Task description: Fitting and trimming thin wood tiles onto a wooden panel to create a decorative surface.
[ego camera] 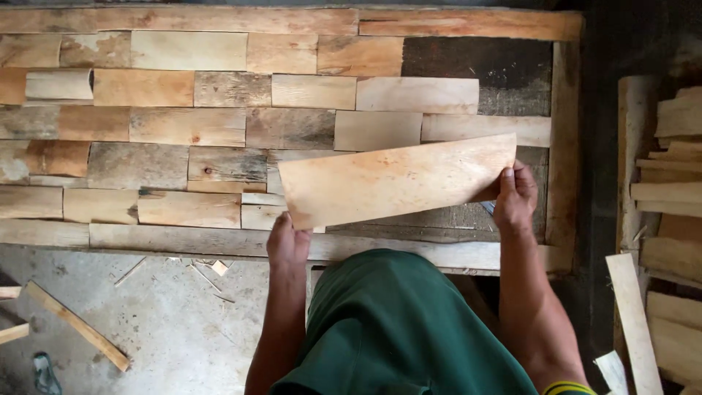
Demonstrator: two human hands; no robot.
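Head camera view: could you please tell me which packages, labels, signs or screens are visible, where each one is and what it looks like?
None are in view: no package, label, sign or screen.
Only bare wood shows: a pale thin wooden sheet held by the left hand and right hand over a frame of wooden pieces.
A stack of wood offcuts lies at the right.

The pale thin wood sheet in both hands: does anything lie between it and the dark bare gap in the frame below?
Nothing visible does. The pale thin wood sheet hangs over the dark bare gap, gripped by the left hand and right hand.
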